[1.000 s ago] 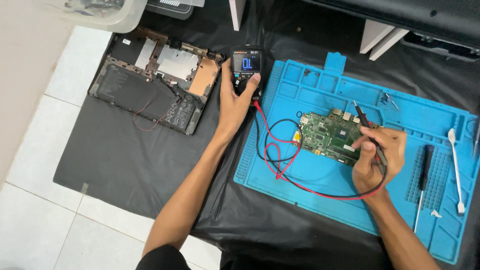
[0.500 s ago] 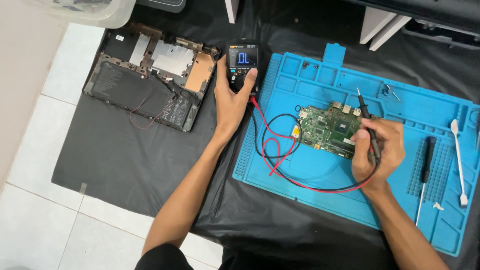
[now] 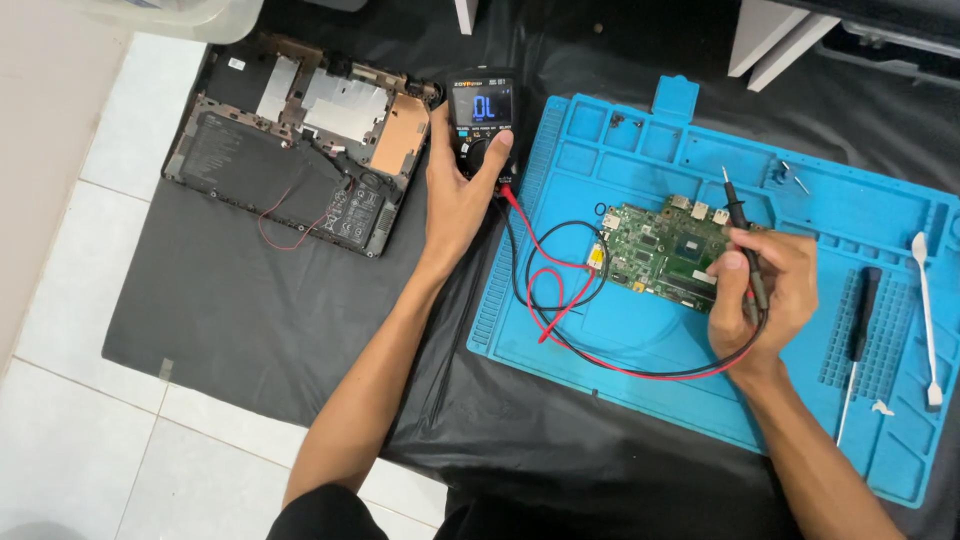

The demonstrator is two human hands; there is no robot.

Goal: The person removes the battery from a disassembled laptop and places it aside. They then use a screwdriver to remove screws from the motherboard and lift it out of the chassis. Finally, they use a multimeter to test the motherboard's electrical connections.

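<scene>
Black cloth covers the floor; left of the blue mat (image 3: 640, 400) lies the stripped laptop shell (image 3: 290, 170). Your left hand (image 3: 460, 195) grips the multimeter (image 3: 480, 120), dial under thumb. On the mat, your right hand (image 3: 765, 290) pinches both probes (image 3: 745, 240) beside the circuit board (image 3: 665, 250); probing looks unfinished.

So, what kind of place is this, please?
Probably an electronics repair spot set up on a tiled floor. The left hand rests on a multimeter, the right hand holds probes over a green circuit board on a blue repair mat.
</scene>
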